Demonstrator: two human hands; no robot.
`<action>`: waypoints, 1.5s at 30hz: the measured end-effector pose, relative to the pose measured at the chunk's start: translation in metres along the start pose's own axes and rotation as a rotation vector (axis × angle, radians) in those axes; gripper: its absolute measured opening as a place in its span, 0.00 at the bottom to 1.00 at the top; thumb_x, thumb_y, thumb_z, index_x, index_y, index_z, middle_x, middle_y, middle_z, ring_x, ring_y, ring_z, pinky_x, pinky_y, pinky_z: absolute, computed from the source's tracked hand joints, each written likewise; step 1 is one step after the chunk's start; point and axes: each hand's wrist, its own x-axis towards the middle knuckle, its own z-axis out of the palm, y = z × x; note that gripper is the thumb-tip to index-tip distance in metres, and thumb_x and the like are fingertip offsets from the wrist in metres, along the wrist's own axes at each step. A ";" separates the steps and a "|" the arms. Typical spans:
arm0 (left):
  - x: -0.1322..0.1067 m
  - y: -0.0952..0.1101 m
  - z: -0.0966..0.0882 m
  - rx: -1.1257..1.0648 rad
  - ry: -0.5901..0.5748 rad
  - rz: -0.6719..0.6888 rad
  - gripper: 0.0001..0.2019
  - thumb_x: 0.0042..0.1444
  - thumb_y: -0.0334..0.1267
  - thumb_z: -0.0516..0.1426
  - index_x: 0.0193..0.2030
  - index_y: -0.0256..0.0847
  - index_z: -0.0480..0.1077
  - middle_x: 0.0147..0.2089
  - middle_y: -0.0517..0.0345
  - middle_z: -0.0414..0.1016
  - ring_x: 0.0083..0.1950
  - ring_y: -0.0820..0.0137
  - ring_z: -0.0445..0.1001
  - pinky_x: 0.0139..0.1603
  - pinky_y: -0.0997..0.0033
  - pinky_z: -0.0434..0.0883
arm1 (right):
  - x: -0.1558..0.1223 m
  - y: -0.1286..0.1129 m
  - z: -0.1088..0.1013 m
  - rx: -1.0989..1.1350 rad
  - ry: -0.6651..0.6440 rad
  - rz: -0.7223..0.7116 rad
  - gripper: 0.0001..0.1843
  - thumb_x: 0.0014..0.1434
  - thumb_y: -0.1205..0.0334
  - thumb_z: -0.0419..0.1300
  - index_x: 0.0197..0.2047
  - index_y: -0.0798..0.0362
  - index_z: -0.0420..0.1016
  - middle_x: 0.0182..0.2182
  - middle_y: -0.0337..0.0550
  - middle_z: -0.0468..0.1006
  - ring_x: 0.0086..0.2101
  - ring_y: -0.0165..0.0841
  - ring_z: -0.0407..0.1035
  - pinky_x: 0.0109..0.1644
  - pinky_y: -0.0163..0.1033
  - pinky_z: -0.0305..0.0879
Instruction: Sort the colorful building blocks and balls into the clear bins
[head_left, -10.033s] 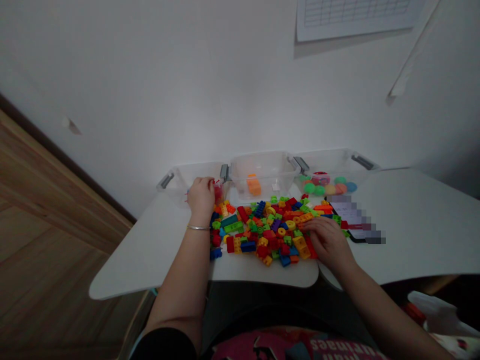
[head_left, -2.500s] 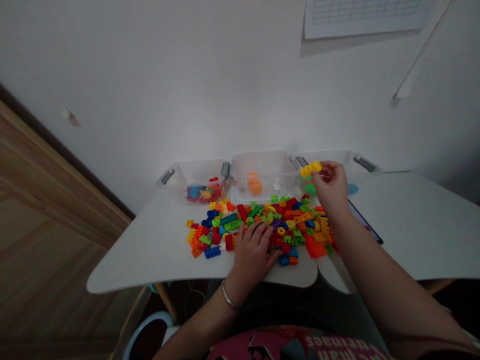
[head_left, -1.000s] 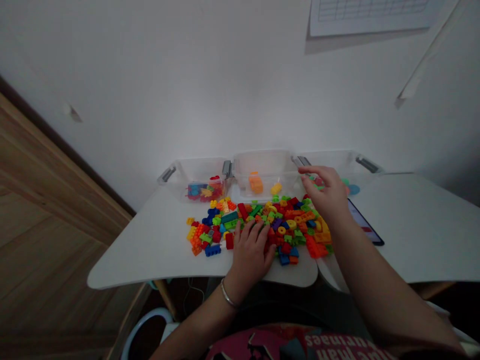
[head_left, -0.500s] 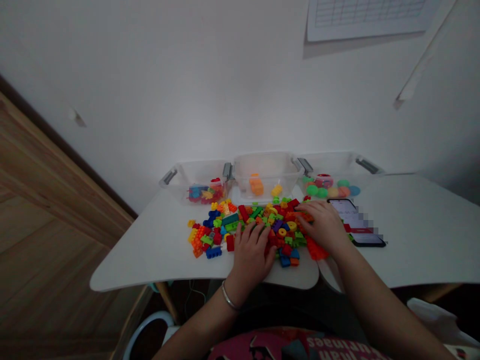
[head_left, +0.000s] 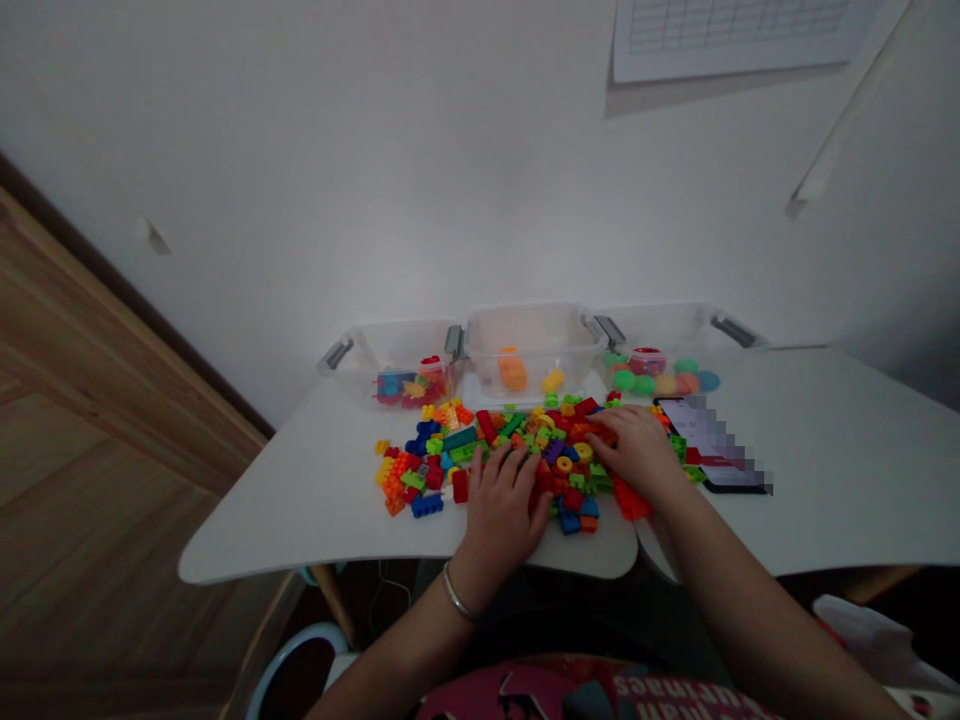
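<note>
My left hand and right hand lie on the heap of multicoloured plastic building bricks, fingers open and spread across it, apparently gripping nothing. Just behind, a clear plastic bin holds 1 orange brick and 1 yellow brick.

The building bricks are glossy, smooth moulded plastic. The storage bins are clear, lightly frosted plastic with matt grey plastic latches. The surface is smooth, matt white laminate. The phone has a glossy glass face, the bangle is polished metal, the floor is satin wood-grain board, and the chart is matt paper.
</note>
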 end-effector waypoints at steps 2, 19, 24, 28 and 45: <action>0.000 0.000 0.000 -0.006 -0.001 -0.001 0.19 0.60 0.40 0.56 0.58 0.42 0.69 0.60 0.52 0.73 0.63 0.55 0.65 0.70 0.40 0.51 | 0.002 0.000 0.001 0.002 -0.005 -0.015 0.12 0.59 0.58 0.61 0.44 0.52 0.80 0.42 0.46 0.82 0.45 0.44 0.71 0.54 0.51 0.63; 0.000 0.001 0.001 -0.013 0.003 -0.009 0.19 0.60 0.39 0.56 0.58 0.41 0.70 0.59 0.51 0.74 0.63 0.54 0.66 0.69 0.39 0.52 | 0.008 0.001 0.008 0.109 -0.014 -0.082 0.12 0.57 0.67 0.60 0.45 0.51 0.79 0.42 0.45 0.82 0.45 0.43 0.71 0.55 0.51 0.65; 0.001 0.001 0.000 -0.023 0.004 -0.006 0.19 0.60 0.39 0.56 0.58 0.42 0.70 0.59 0.51 0.74 0.63 0.55 0.66 0.70 0.39 0.52 | 0.009 0.001 0.010 0.126 -0.005 -0.108 0.11 0.58 0.68 0.59 0.42 0.50 0.79 0.40 0.45 0.82 0.44 0.42 0.71 0.54 0.50 0.65; 0.000 0.001 0.000 -0.029 0.000 -0.008 0.19 0.60 0.39 0.55 0.58 0.42 0.70 0.59 0.51 0.74 0.63 0.55 0.66 0.70 0.40 0.51 | 0.005 0.001 0.008 0.136 0.049 -0.101 0.09 0.58 0.67 0.58 0.41 0.49 0.78 0.40 0.45 0.81 0.44 0.42 0.71 0.53 0.50 0.65; 0.000 0.001 -0.001 -0.021 -0.008 -0.015 0.19 0.59 0.39 0.56 0.57 0.42 0.70 0.59 0.51 0.74 0.63 0.55 0.66 0.70 0.39 0.52 | 0.018 0.005 -0.003 0.979 0.619 0.481 0.20 0.44 0.48 0.69 0.32 0.50 0.65 0.28 0.38 0.77 0.31 0.34 0.75 0.37 0.42 0.73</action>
